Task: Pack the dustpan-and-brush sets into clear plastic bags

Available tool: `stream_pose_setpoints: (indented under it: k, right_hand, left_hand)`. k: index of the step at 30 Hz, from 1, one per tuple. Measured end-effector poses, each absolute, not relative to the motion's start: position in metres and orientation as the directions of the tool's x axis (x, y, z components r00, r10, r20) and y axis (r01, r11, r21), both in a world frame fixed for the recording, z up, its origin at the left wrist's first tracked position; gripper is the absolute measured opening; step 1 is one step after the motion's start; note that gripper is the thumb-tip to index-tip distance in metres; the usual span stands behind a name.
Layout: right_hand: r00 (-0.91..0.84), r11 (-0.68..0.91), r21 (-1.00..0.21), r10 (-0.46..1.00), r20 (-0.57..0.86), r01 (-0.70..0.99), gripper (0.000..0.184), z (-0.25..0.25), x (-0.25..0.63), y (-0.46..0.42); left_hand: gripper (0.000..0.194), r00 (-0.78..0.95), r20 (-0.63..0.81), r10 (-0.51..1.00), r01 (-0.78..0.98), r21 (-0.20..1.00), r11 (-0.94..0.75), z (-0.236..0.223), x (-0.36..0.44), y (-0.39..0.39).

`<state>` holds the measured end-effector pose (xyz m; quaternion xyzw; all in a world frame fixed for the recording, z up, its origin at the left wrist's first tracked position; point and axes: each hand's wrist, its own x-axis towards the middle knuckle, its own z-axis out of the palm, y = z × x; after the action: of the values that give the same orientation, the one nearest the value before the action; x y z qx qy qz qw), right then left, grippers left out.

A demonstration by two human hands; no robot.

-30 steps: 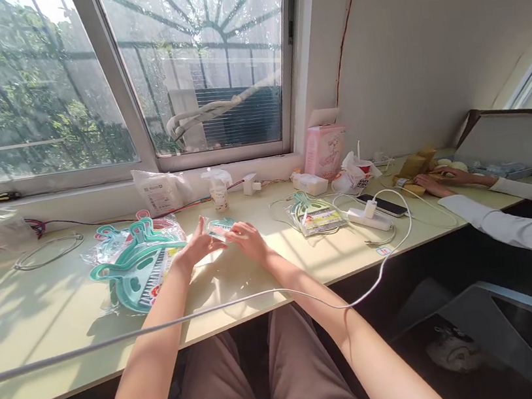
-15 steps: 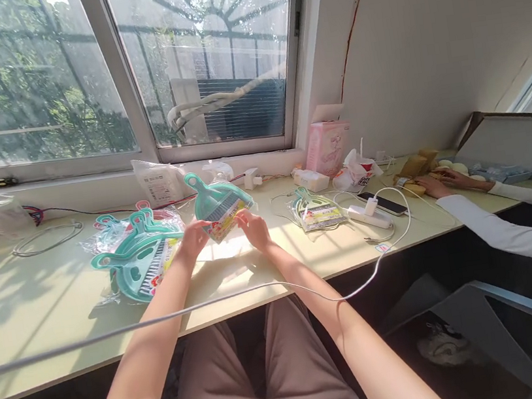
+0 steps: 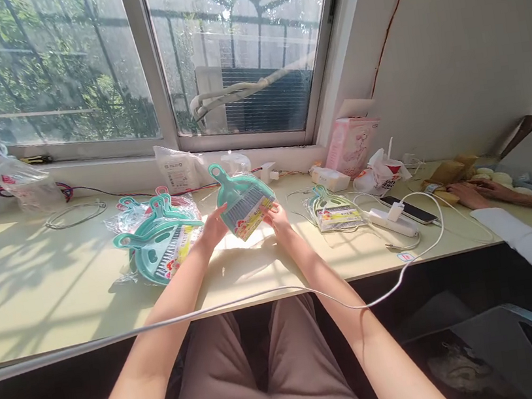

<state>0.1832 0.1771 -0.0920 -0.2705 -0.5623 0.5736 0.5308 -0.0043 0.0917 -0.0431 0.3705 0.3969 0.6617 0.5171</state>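
Note:
A teal mini dustpan and brush set (image 3: 228, 195) with a printed label is raised a little above the table, its looped handle pointing up and away from me. My left hand (image 3: 214, 228) grips its left edge, and my right hand (image 3: 277, 219) pinches its lower right edge by the label. To the left lies a pile of similar dustpan sets (image 3: 143, 259), some in clear plastic, with a few pinkish handles among the teal ones. Another small packaged set (image 3: 338, 217), green with a yellow label, rests flat to the right.
A white cable (image 3: 269, 291) runs across in front of my forearms. On the right are a power strip (image 3: 392, 221), a phone (image 3: 410, 209) and a pink box (image 3: 352, 146). Farther right, another person's hands (image 3: 468, 195) work by yellowish items. A plastic bag (image 3: 26, 183) stands at left.
The view has swung left, so everything sits farther right. The dustpan set is turned slightly, and my right hand's fingers have shifted along its label edge. Both hands still hold it.

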Motion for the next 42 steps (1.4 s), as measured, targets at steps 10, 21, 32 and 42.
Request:
stream_pose_setpoints:
  k: [10, 21, 32, 42]
  right_hand:
    - [-0.200, 0.089, -0.925, 0.964, 0.173, -0.369, 0.037, -0.082, 0.193, 0.182]
    - [0.119, 0.098, -0.855, 0.992, 0.044, -0.509, 0.022, -0.083, 0.203, 0.188]
    - [0.195, 0.099, -0.804, 0.981, -0.022, -0.587, 0.021, -0.080, 0.200, 0.190]
    - [0.241, 0.078, -0.784, 0.966, -0.092, -0.615, 0.025, -0.090, 0.205, 0.198]
  left_hand:
    - [0.063, -0.508, 0.092, 0.856, -0.532, 0.748, -0.396, -0.036, -0.028, 0.106]
    - [0.065, -0.504, 0.128, 0.854, -0.601, 0.658, -0.453, -0.028, -0.041, 0.100]
    - [0.087, -0.582, 0.015, 0.813, -0.563, 0.714, -0.416, -0.025, -0.049, 0.093]
    - [0.050, -0.535, 0.127, 0.835, -0.576, 0.669, -0.470, -0.026, -0.046, 0.095]
